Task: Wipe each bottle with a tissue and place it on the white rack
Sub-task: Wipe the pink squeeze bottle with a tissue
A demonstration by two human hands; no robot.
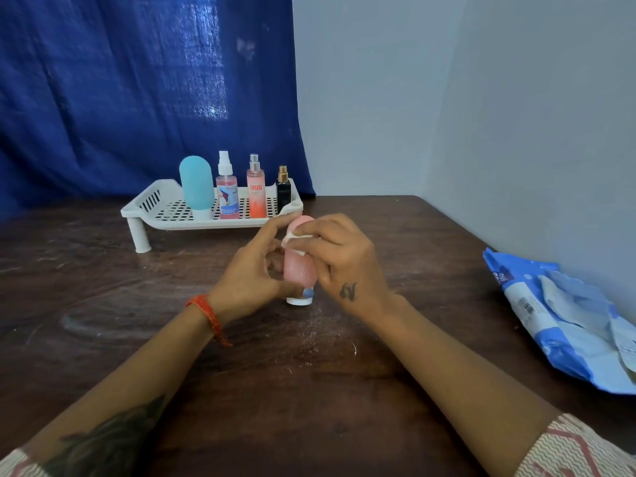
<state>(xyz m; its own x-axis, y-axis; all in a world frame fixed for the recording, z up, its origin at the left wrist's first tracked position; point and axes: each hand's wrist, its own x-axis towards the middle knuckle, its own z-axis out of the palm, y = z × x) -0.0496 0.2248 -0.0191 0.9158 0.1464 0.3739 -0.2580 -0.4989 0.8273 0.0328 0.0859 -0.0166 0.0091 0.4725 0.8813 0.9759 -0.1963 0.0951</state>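
Observation:
A pink squeeze bottle point(298, 270) with a white cap stands cap-down on the dark wooden table point(137, 321). My left hand point(251, 273) grips its left side. My right hand point(344, 263) presses a white tissue point(292, 241) against the bottle's upper part, fingers curled round it. Behind them the white rack point(165, 208) carries a teal bottle point(197, 184), a pink spray bottle point(227, 191), an orange "Engage" spray bottle point(256, 191) and a small black perfume bottle point(283, 191), all upright.
A blue tissue pack point(564, 321) lies at the table's right edge by the grey wall. A blue curtain point(137, 98) hangs behind the rack. White specks dot the tabletop in front of the bottle.

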